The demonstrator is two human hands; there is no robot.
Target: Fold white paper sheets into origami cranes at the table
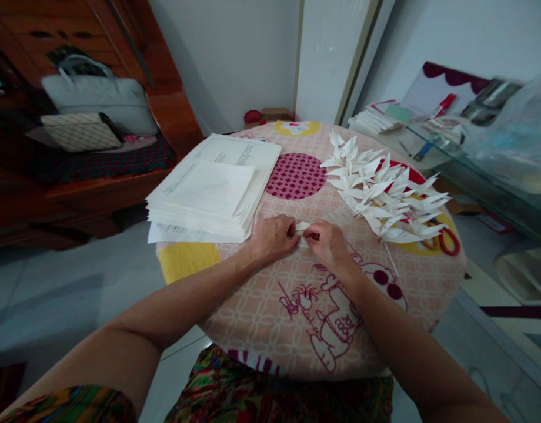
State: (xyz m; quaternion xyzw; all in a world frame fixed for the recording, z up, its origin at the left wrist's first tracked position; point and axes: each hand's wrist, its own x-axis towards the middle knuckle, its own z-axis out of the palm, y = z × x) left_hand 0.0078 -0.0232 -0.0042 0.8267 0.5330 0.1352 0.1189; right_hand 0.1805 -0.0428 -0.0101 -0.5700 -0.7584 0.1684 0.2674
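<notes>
A small piece of folded white paper (302, 227) lies between my two hands, low over the middle of the round table. My left hand (277, 236) pinches its left side, and my right hand (327, 239) pinches the right side. The fingers cover most of the paper, so its folds are hard to make out. To the right of my hands sits a pile of folded white paper cranes (380, 188). On the left rests a thick stack of printed paper (200, 194), with smaller blank sheets (220, 185) on top.
A patterned cloth (297, 329) covers the round table. Red-handled scissors (449, 241) lie partly under the cranes at the right edge. A glass-topped table (482, 176) with papers and a plastic bag stands at right. Bags lie on a wooden bench (164, 111) at left.
</notes>
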